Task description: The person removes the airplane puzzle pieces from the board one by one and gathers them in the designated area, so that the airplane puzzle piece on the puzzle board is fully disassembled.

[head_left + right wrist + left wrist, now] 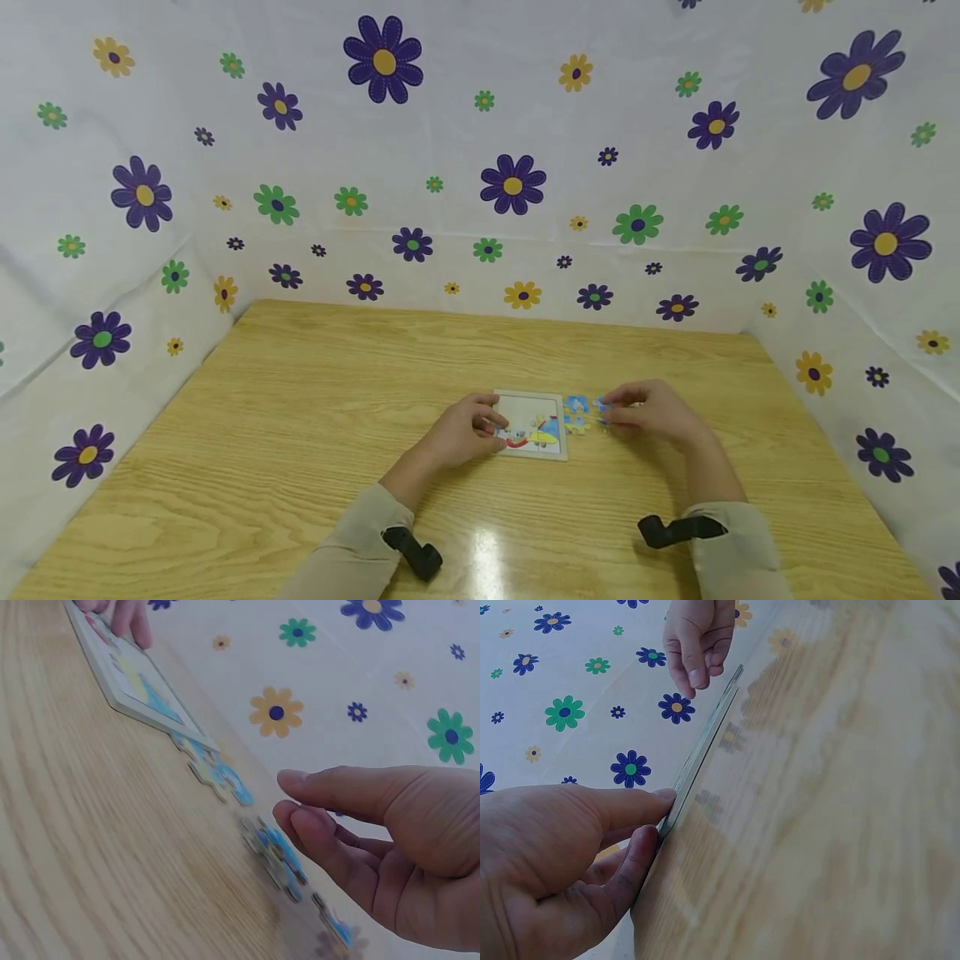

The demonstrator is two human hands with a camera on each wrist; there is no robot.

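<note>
A square jigsaw tray (527, 394) with a pale frame lies on the table, with joined pieces showing a colourful picture along its lower part. My left hand (462, 429) holds the tray at its left side, thumb by the near corner and fingers over the frame. In the left wrist view, the left hand's fingertips (664, 796) meet at the tray's edge. To the right of the tray, loose blue and yellow puzzle pieces (576, 406) lie flat. My right hand (654, 410) hovers over more puzzle pieces (274, 855), thumb and fingers slightly apart with nothing visible between them.
The wooden table (315, 375) reaches back to a white flowered cloth (450, 125), which also hangs at both sides. Black wrist mounts (678, 530) sit on both forearms over beige sleeves. Some loose pieces lie right against the tray's right edge.
</note>
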